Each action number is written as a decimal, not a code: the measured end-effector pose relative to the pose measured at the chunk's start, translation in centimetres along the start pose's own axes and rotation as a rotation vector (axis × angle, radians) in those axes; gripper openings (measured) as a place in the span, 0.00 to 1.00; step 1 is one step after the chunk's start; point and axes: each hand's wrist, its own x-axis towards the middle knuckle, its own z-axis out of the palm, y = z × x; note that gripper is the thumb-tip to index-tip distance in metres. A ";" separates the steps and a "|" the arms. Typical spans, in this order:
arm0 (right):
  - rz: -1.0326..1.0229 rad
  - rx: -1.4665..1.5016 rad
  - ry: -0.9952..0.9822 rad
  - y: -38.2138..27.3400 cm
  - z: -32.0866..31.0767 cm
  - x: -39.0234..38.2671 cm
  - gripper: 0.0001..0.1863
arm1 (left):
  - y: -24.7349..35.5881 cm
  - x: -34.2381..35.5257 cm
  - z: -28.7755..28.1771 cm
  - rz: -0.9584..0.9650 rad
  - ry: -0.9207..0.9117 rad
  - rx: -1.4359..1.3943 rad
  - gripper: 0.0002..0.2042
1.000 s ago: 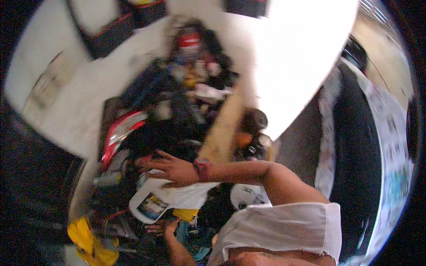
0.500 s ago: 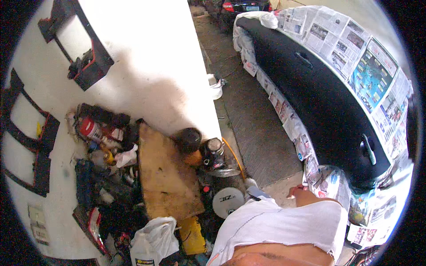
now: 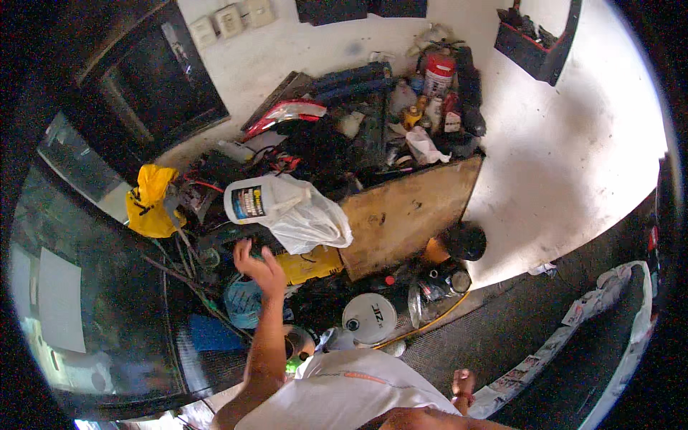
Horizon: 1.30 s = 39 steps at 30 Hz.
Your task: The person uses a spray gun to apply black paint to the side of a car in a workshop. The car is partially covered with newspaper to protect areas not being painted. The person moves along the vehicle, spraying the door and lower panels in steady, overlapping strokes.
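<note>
My left hand [image 3: 259, 266] reaches out over the clutter, fingers apart and holding nothing. Just beyond it, a white plastic jug [image 3: 244, 200] with a dark label lies tilted beside a crumpled white plastic bag [image 3: 312, 223]. A flat yellow object [image 3: 309, 265] lies right of the hand, and a light-blue round item [image 3: 244, 302] is below it. My right hand [image 3: 464, 381] hangs low by my right side, a reddish band at its wrist; its fingers are too small and blurred to read. The nearest thing to it is the newspaper-masked dark panel [image 3: 552, 390].
A wooden board [image 3: 412, 215] leans over the pile, near a white round bucket lid [image 3: 369, 318]. Behind stand a red-and-white container [image 3: 438, 74] and a red-and-clear tail lamp [image 3: 287, 115]. A yellow bag [image 3: 153, 202] hangs at left beside a dark vehicle's glass [image 3: 100, 279].
My view has swung left, from the masked panel to the cluttered corner. My left hand has come into view, stretched toward the jug and bag. My right hand now shows lower in the picture.
</note>
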 end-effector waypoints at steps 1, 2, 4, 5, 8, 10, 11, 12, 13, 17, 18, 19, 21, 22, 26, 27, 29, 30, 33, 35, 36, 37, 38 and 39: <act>0.020 0.200 -0.154 -1.8 -1.3 0.0 0.15 | -0.2 3.3 0.8 0.066 -0.053 0.024 0.21; -0.010 0.286 -0.183 -3.1 -0.8 0.1 0.15 | -0.1 7.5 2.4 0.173 -0.073 -0.048 0.21; -0.378 -0.141 0.368 -2.1 0.7 -0.1 0.16 | 0.5 16.5 5.6 0.282 -0.129 -0.011 0.22; -0.422 -0.164 0.426 -0.9 1.5 -0.8 0.16 | 0.4 20.5 8.0 0.297 -0.177 -0.006 0.25; -0.310 0.092 0.152 2.5 -2.7 -3.3 0.15 | -3.1 30.7 16.4 0.402 -0.232 0.083 0.29; -0.178 -0.257 0.396 6.7 1.7 -5.5 0.14 | -6.3 36.9 21.0 0.427 -0.335 0.239 0.34; -0.119 -0.412 0.495 8.9 3.0 -6.6 0.13 | -6.9 40.0 23.1 0.404 -0.424 0.310 0.37; -0.090 -0.536 0.549 10.2 4.3 -7.5 0.13 | -7.8 42.4 25.1 0.358 -0.479 0.315 0.39; -0.062 -0.651 0.594 11.1 5.5 -8.2 0.14 | -8.4 44.6 27.1 0.312 -0.530 0.317 0.41; -0.047 -0.982 0.755 12.6 7.6 -13.3 0.16 | -6.5 49.5 35.5 0.246 -0.631 0.191 0.46; -0.023 -1.066 0.808 12.9 7.5 -15.7 0.17 | -5.1 49.7 37.8 0.276 -0.631 0.147 0.47; 0.009 -1.151 0.850 13.5 7.4 -17.8 0.18 | -4.1 50.6 39.9 0.317 -0.631 0.124 0.46; 0.148 -1.362 0.952 15.7 7.1 -23.5 0.20 | -7.5 52.8 43.4 0.387 -0.660 0.136 0.45; 0.244 -1.459 0.967 16.6 7.4 -25.1 0.21 | -10.4 55.1 43.8 0.412 -0.657 0.194 0.44; 0.484 -1.518 0.965 20.7 8.5 -28.9 0.27 | -17.1 63.5 41.9 0.479 -0.537 0.546 0.41; 0.525 -1.466 0.967 23.3 8.4 -30.2 0.28 | -15.0 65.6 42.0 0.518 -0.469 0.552 0.40; 0.693 -1.476 1.066 22.5 10.1 -36.0 0.31 | -13.7 56.4 45.9 0.418 -0.624 0.725 0.33; 0.720 -1.446 1.066 23.7 10.3 -36.5 0.32 | -12.8 57.3 45.8 0.441 -0.581 0.687 0.31; 0.787 -1.322 1.051 25.7 11.5 -36.4 0.35 | -11.9 59.1 45.3 0.522 -0.461 0.587 0.22; 0.770 -1.187 1.112 26.2 13.6 -35.8 0.35 | -12.4 60.1 44.6 0.588 -0.363 0.528 0.17; 0.831 -1.155 1.112 25.7 14.1 -35.6 0.35 | -12.2 60.0 44.9 0.649 -0.297 0.470 0.15; 0.828 -1.156 1.098 24.3 15.1 -34.2 0.34 | -13.6 61.1 44.2 0.742 -0.163 0.427 0.13; 0.824 -1.160 1.083 22.6 16.6 -32.4 0.34 | -14.8 62.2 43.0 0.743 -0.148 0.435 0.13; 0.786 -1.147 1.161 21.5 20.6 -33.1 0.32 | -13.2 61.6 44.2 0.792 -0.070 0.394 0.12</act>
